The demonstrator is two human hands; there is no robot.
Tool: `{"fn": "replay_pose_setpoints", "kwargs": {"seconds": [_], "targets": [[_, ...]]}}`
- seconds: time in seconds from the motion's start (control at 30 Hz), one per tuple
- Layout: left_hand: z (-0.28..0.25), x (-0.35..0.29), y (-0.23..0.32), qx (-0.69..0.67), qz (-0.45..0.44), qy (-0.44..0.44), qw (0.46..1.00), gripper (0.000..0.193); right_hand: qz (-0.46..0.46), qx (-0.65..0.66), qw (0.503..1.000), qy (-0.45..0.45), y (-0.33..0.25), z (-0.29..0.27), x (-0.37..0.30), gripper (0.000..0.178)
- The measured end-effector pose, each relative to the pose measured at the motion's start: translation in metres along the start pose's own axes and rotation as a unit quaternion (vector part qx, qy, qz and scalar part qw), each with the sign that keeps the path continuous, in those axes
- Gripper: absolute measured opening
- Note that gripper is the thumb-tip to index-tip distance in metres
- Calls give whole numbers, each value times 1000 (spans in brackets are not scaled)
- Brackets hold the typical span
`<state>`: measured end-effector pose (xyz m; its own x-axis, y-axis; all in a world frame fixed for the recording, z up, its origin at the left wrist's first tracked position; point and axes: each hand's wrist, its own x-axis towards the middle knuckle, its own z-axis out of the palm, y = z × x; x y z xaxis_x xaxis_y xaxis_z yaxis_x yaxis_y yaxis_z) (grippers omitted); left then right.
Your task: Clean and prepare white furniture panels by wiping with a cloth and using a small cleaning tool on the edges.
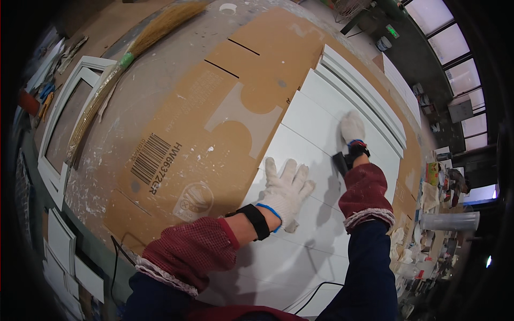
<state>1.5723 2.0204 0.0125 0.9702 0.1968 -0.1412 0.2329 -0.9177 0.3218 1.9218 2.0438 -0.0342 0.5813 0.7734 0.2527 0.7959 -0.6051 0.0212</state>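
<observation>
A white panel with thin groove lines (305, 120) lies on a flattened cardboard sheet. My left hand (287, 187), in a white knit glove with a blue cuff, rests on the panel near its left edge with fingers spread. A small grey piece (291, 227) shows by the heel of that hand. Farther up the panel is my right hand (352, 127), also gloved, with its fingers drawn together. Anything under or inside those fingers is hidden. Black straps circle both wrists, and a dark object (340, 163) sits beside the right one.
White trim strips (364, 93) run along the panel's far right side. The brown cardboard (176, 139) spreads to the left, with a straw broom (126, 60) and a white frame (47, 160) beyond it. A dark cable (316, 291) crosses near me. Cluttered items and a clear cylinder (450, 221) stand at right.
</observation>
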Motion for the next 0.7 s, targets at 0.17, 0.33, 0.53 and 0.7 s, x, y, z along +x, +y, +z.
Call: {"fn": "replay_pose_setpoints", "kwargs": {"seconds": [0.17,0.33,0.53,0.7], "targets": [[2,-4,-10,44,-16,-26,999,94,-216,153,955,-131,-242,-32,-3,27],[25,-18,-32,27,71,35,997,48,-198,250,942,-107,-242,-59,-37,30],[6,-159,-61,-160,117,104,975,80,124,-56,990,-39,-2,-49,-66,29],[42,-248,-26,-115,96,43,988,72,21,-30,999,-27,-98,-40,-117,22]]}}
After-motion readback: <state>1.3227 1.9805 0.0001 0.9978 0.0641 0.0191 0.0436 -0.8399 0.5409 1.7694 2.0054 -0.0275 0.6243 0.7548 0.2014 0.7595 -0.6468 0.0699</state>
